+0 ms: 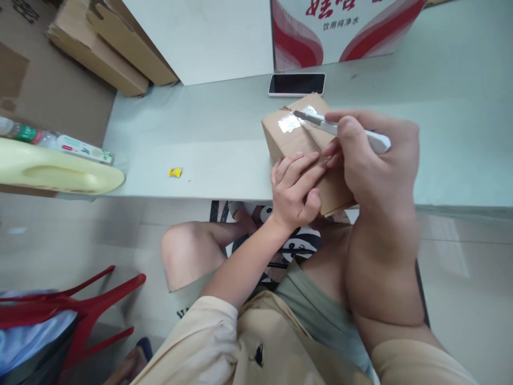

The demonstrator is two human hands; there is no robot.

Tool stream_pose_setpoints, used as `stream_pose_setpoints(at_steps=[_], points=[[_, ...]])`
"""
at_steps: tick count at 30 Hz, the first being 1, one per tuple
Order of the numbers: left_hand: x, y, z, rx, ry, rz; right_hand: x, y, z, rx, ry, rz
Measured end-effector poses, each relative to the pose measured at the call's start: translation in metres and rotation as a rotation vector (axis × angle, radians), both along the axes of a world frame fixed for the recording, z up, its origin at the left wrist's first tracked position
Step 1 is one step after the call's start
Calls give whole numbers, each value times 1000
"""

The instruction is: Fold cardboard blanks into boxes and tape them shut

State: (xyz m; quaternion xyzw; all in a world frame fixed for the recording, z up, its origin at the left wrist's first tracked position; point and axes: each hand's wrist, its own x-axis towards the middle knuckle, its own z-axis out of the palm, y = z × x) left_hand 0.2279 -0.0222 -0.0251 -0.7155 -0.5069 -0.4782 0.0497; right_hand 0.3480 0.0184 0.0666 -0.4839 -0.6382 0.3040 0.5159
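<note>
A small brown cardboard box (292, 136), sealed with clear tape, stands on the pale table (200, 139) near its front edge. My left hand (294, 190) presses against the box's near side, fingers curled on the cardboard. My right hand (372, 155) is closed around a white utility knife (340, 128). The knife's blade tip rests on the taped top of the box, near its far end.
A black phone (297, 84) lies just behind the box. A red-and-white carton (340, 29) stands at the back. Folded cardboard (108, 45) lies at the back left. A small yellow wrapper (175, 172) sits on the table. A red stool (80, 310) and a water bottle (56, 143) are on the left.
</note>
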Motion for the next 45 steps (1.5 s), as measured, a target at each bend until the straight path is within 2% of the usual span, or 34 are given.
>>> stream_pose_setpoints(at_steps=[3, 6, 11, 20, 27, 34, 40, 45], points=[[-1, 0, -1, -25, 60, 15, -1, -1, -1, 4, 26, -42], [-2, 0, -2, -2, 28, -22, -2, -2, 0, 10, -4, -67], [-1, 0, 0, -47, 3, -11, -3, 2, 3, 4, -135, -3], [0, -1, 4, -4, -26, -16, -4, -3, 2, 23, 11, -96], [-1, 0, 4, -35, 45, 7, -5, 3, 0, 11, -78, -44], [0, -1, 4, 9, -13, -7, -4, -2, 0, 53, 14, -107], [0, -1, 4, -31, 43, 2, -4, -1, -1, 70, -65, -47], [0, -1, 5, 19, 5, -7, -4, -7, 4, 55, -82, -113]])
